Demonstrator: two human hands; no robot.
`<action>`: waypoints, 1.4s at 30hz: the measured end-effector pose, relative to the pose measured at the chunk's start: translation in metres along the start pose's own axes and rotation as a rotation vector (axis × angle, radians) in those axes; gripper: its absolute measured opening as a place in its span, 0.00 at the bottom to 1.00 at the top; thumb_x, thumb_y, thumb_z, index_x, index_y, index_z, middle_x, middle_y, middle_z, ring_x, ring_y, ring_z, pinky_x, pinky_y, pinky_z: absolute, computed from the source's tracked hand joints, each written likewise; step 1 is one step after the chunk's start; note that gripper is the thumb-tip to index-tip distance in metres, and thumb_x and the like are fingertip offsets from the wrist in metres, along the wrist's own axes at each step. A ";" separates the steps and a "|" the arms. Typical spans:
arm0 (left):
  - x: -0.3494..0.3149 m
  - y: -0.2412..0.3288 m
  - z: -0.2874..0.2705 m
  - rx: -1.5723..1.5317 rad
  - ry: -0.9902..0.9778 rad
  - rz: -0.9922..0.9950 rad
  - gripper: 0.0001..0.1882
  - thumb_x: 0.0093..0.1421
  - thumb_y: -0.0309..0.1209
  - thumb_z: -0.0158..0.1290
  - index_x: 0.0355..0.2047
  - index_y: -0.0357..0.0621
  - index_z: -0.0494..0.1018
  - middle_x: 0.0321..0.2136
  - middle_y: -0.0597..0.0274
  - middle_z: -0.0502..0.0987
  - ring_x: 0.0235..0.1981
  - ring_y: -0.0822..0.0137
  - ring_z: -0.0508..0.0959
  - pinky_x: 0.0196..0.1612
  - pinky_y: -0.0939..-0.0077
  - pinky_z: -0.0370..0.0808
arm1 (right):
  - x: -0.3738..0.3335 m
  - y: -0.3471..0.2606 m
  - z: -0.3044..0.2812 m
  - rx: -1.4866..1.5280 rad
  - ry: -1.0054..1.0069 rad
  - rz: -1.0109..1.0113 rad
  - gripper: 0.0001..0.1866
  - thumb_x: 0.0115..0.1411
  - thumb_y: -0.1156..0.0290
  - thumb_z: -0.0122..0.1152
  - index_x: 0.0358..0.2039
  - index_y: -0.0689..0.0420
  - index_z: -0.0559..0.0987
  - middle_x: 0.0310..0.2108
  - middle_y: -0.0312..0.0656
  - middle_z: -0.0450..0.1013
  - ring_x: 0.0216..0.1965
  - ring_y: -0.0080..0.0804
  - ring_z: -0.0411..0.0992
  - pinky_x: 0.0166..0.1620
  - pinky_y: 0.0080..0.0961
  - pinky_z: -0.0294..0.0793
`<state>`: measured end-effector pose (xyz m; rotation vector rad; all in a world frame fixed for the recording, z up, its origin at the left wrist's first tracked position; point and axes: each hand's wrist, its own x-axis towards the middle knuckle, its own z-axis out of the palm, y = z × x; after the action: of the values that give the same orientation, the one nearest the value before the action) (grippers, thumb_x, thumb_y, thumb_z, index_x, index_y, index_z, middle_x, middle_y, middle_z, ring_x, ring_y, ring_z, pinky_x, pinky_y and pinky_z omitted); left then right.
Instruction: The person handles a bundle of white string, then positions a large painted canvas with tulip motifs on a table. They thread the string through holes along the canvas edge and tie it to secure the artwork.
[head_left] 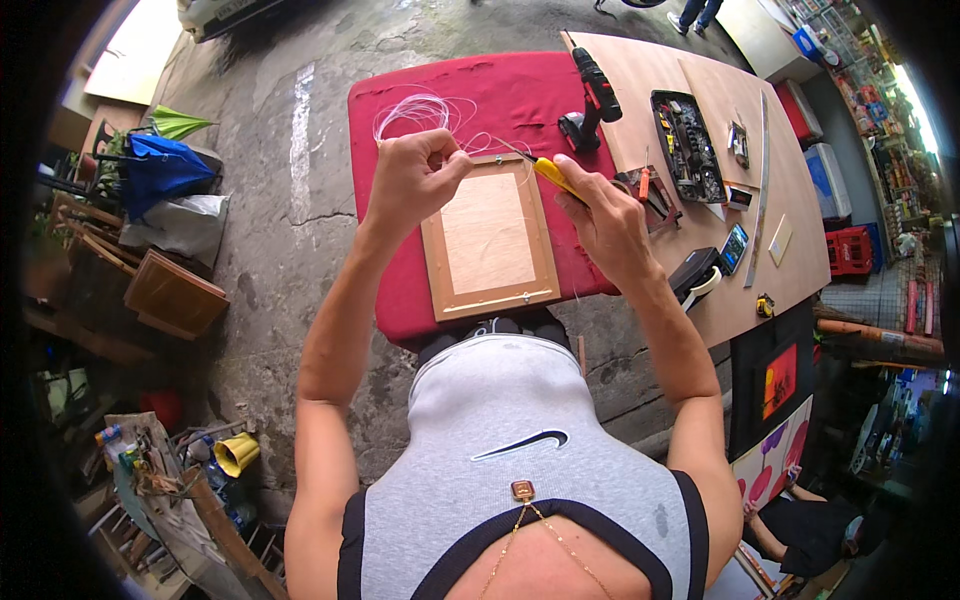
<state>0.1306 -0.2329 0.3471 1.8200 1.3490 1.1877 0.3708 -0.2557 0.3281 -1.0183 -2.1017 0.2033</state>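
My right hand [612, 220] is closed around the yellow handle of a screwdriver [551, 172], whose thin shaft points up and left toward my other hand. With thumb and fingers pinched, my left hand [412, 178] is above the frame's upper left corner; a strand of thin clear line seems to meet its fingertips. Behind it, the loose coil of clear line [408, 108] spreads over the red cloth [395, 285]. A wooden picture frame [437, 262] lies back up on the cloth beneath both hands. Small metal fittings [527, 296] are on its near and far sides.
A wooden table [715, 300] on the right bears a cordless drill [592, 95], a black tool case [688, 145], an orange-handled screwdriver [645, 182], a phone [734, 248] and a metal ruler [758, 210]. Wooden panels [175, 293] lean at left. Another person [810, 530] is at lower right.
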 end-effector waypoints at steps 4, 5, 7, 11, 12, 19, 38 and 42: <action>0.005 0.012 0.005 0.075 -0.016 0.032 0.08 0.48 0.26 0.54 0.17 0.35 0.72 0.08 0.63 0.68 0.12 0.80 0.68 0.16 0.82 0.63 | 0.009 0.008 -0.024 -0.370 -0.129 -0.218 0.30 0.53 0.74 0.57 0.58 0.46 0.67 0.27 0.37 0.67 0.24 0.29 0.69 0.25 0.26 0.71; 0.005 0.014 0.007 0.076 -0.020 0.050 0.08 0.49 0.26 0.54 0.17 0.35 0.72 0.08 0.65 0.67 0.12 0.82 0.66 0.16 0.83 0.61 | 0.011 0.010 -0.027 -0.439 -0.145 -0.272 0.31 0.52 0.74 0.57 0.59 0.44 0.66 0.27 0.37 0.66 0.25 0.28 0.68 0.24 0.25 0.71; 0.007 0.018 0.013 0.078 -0.029 0.087 0.08 0.50 0.25 0.53 0.17 0.35 0.70 0.08 0.70 0.64 0.13 0.85 0.62 0.15 0.84 0.58 | 0.017 0.012 -0.033 -0.509 -0.151 -0.316 0.32 0.50 0.74 0.57 0.58 0.44 0.67 0.28 0.36 0.65 0.25 0.27 0.68 0.24 0.23 0.70; 0.009 0.027 0.031 0.071 -0.058 0.114 0.07 0.49 0.24 0.53 0.17 0.35 0.70 0.08 0.70 0.64 0.13 0.85 0.62 0.14 0.83 0.58 | 0.025 0.022 -0.038 -0.652 -0.121 -0.426 0.33 0.50 0.74 0.57 0.59 0.42 0.66 0.27 0.36 0.65 0.24 0.25 0.67 0.23 0.21 0.70; 0.009 0.030 0.037 0.074 -0.055 0.136 0.07 0.49 0.24 0.53 0.17 0.35 0.71 0.08 0.70 0.64 0.12 0.85 0.62 0.14 0.83 0.58 | 0.026 0.028 -0.039 -0.666 -0.126 -0.441 0.33 0.50 0.74 0.57 0.59 0.42 0.65 0.26 0.36 0.65 0.23 0.24 0.67 0.22 0.20 0.70; 0.006 0.042 0.058 0.085 -0.003 0.156 0.07 0.50 0.23 0.52 0.17 0.36 0.71 0.08 0.69 0.65 0.12 0.85 0.63 0.15 0.84 0.58 | 0.033 0.116 -0.074 -0.757 -0.323 -0.376 0.33 0.51 0.76 0.55 0.60 0.43 0.64 0.25 0.39 0.66 0.24 0.27 0.71 0.24 0.23 0.74; -0.065 0.049 0.009 -0.973 0.798 -0.249 0.09 0.58 0.30 0.48 0.22 0.41 0.68 0.12 0.76 0.47 0.12 0.80 0.47 0.17 0.81 0.46 | -0.097 0.252 0.152 -0.364 -0.414 0.265 0.34 0.47 0.73 0.59 0.56 0.56 0.62 0.46 0.56 0.62 0.48 0.53 0.64 0.49 0.43 0.66; -0.081 0.054 -0.003 -0.998 0.837 -0.243 0.10 0.58 0.32 0.48 0.22 0.41 0.67 0.12 0.75 0.46 0.12 0.80 0.46 0.17 0.81 0.45 | -0.089 0.200 0.167 0.416 -0.589 0.033 0.38 0.40 0.60 0.68 0.53 0.58 0.67 0.49 0.52 0.64 0.55 0.49 0.60 0.57 0.40 0.59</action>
<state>0.1434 -0.3270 0.3689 0.4414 0.9648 2.0699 0.4070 -0.1566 0.0738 -0.7971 -2.4033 1.0161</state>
